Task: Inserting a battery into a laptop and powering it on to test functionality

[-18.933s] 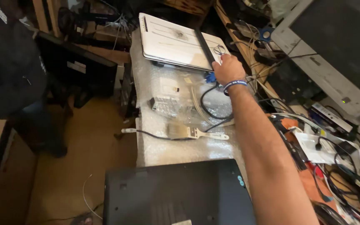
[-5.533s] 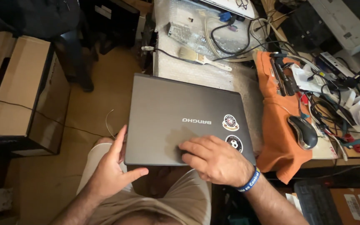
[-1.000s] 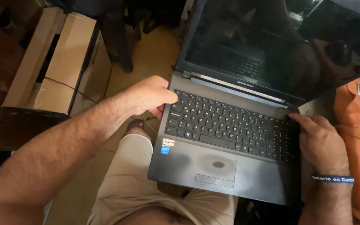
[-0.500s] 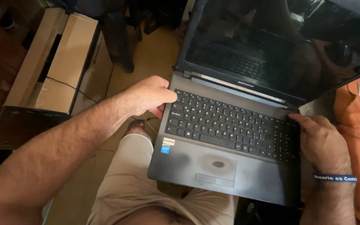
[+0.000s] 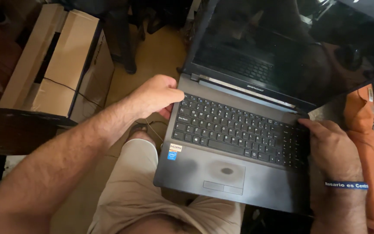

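An open dark grey laptop (image 5: 221, 173) rests on my lap, its black screen (image 5: 291, 47) tilted back and unlit. My left hand (image 5: 156, 95) grips the left edge of the laptop's base beside the keyboard (image 5: 234, 130), fingers curled around it. At the right edge of the base, my right hand (image 5: 332, 149) holds on next to the number keys, with a blue wristband (image 5: 346, 185) on that wrist. A worn touchpad (image 5: 226, 173) lies below the keys, and small stickers (image 5: 174, 151) sit on the left palm rest.
A large cardboard box (image 5: 61, 65) stands on the floor at the left with a thin cable across it. An orange cloth (image 5: 369, 138) covers a surface at the right. Dark furniture legs (image 5: 124, 39) stand behind the box on the tan floor.
The laptop went from closed on my lap to open. Over the last second both hands have stayed on its side edges with hardly any movement.
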